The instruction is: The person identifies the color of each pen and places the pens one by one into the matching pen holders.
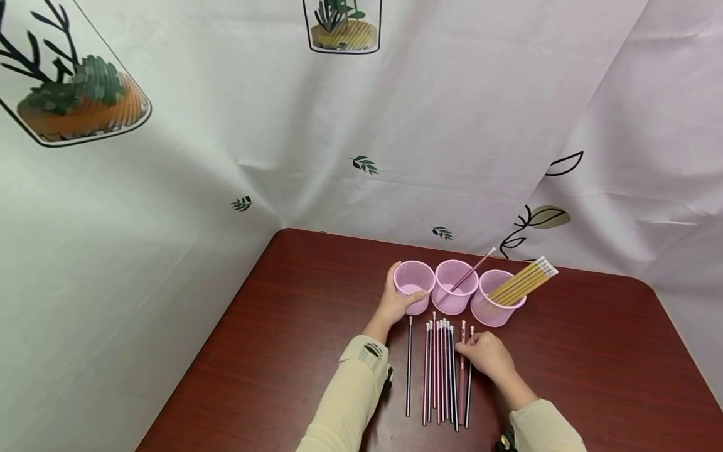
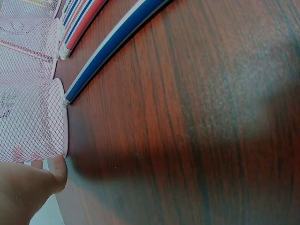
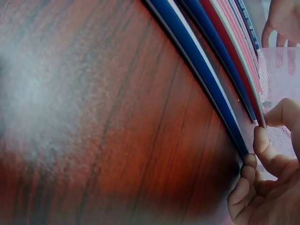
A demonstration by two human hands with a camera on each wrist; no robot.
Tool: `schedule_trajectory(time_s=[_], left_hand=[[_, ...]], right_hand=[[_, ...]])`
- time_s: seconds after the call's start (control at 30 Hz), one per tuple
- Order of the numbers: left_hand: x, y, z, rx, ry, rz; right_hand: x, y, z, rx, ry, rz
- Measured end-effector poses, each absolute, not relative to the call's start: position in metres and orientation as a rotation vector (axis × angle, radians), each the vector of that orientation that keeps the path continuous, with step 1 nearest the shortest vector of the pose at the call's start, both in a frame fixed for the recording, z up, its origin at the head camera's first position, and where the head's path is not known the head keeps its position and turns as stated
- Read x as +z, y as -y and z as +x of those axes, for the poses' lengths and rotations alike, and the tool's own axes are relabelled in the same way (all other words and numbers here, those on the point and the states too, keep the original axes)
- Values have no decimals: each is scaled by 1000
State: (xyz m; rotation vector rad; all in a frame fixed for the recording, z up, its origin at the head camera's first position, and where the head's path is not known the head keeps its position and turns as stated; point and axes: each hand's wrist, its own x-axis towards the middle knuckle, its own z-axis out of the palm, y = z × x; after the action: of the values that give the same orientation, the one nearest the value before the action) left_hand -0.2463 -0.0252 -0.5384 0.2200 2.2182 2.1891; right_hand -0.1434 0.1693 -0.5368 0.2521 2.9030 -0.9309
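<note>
My left hand grips the leftmost pink mesh cup, its thumb across the near side and its fingers round the far left. My right hand pinches a red striped pencil near its white eraser end; the right wrist view shows thumb and forefinger at that tip. Beside it, a blue striped pencil lies against the other curled fingers. Left of the right hand, a row of red and blue striped pencils lies on the table. One dark striped pencil lies apart, below the left cup.
The middle pink cup has one red pencil leaning in it. Several yellow pencils lean right in the right pink cup. All three cups stand side by side on the dark red wooden table, before a patterned white cloth.
</note>
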Motion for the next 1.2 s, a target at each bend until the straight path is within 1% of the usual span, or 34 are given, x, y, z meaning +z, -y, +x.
schedule_trajectory(time_s=[0.3,0.53,0.73,1.03,1.2], left_hand=[[-537,25,-246,2204,-2203,240],[-512,29,-233,2244,-2164,297],[-506,30,-230,2215,-2186,281],[-508,31,-232,2229,-2175,282],[-527,28,-240,2214,-2201,263]], right_hand=[[-527,-172,-144,-955,-2911,231],[-513,-172,-143,-984,-2926,177],[-496,-171,-145,-1049,-2935,139],[-469,-174,-155,-1127,-2967,145],[-453,-178,-164,-1265,-2967,176]])
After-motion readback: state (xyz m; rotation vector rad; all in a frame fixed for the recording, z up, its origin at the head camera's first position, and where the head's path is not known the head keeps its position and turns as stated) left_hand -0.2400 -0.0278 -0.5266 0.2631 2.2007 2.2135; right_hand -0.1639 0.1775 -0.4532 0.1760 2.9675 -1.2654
